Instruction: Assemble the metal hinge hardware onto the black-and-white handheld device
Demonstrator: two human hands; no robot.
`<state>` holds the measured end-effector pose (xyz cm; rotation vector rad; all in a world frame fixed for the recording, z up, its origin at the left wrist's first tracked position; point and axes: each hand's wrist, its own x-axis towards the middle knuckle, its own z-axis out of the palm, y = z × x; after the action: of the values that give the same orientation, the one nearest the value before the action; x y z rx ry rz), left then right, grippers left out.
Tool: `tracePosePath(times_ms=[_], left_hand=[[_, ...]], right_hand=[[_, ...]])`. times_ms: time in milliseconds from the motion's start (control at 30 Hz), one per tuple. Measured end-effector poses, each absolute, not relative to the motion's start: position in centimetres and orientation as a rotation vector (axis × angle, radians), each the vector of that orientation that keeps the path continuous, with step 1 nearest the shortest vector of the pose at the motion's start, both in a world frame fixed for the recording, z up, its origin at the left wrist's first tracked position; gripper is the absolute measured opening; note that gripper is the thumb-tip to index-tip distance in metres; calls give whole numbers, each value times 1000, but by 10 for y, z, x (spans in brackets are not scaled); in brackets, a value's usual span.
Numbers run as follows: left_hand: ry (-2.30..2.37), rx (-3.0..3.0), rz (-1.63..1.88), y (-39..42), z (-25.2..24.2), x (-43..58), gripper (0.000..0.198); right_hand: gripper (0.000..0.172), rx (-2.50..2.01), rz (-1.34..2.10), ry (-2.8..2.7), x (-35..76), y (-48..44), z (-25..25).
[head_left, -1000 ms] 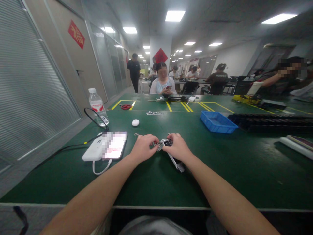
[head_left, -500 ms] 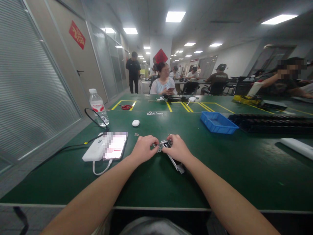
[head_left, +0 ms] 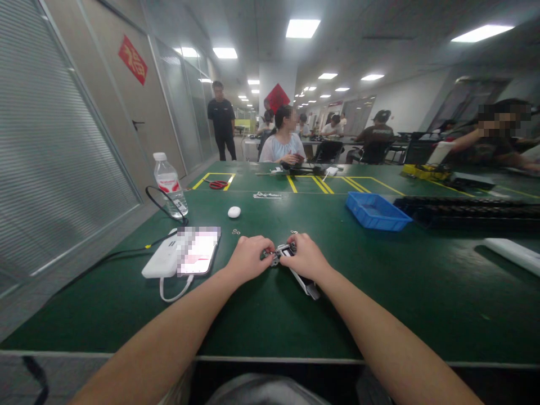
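Note:
In the middle of the green table (head_left: pixel 261 320), my right hand (head_left: pixel 306 256) is closed around the upper end of a long white-and-black device (head_left: pixel 301 279). Its lower end points toward me and to the right, near the tabletop. At the device's top left sits a small silver metal part (head_left: pixel 275 259). My left hand (head_left: pixel 252 256) pinches at this metal part, thumb and forefinger together. The fingertips hide most of its shape. Two groups of small metal rings (head_left: pixel 236 232) lie just beyond my hands, one on each side.
To the left are a phone (head_left: pixel 205 253), a white power bank (head_left: pixel 162 256) with cables and a water bottle (head_left: pixel 169 185). Farther off lie a white earbud case (head_left: pixel 234 212) and red scissors (head_left: pixel 218 184). A blue tray (head_left: pixel 377 211) and long black racks (head_left: pixel 472 212) stand right.
My hands keep almost the same place, with small finger shifts at the metal part. Across the table, a seated person has turned their head, and a standing person has moved slightly left.

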<state>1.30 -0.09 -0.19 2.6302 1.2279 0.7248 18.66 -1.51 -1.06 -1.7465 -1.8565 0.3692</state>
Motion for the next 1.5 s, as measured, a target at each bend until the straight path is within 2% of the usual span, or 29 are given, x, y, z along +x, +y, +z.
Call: tracePosePath(times_ms=[1500], left_hand=[[1288, 2644, 596, -3, -1, 14, 11]], right_hand=[[44, -1812, 394, -1862, 186, -15, -11]])
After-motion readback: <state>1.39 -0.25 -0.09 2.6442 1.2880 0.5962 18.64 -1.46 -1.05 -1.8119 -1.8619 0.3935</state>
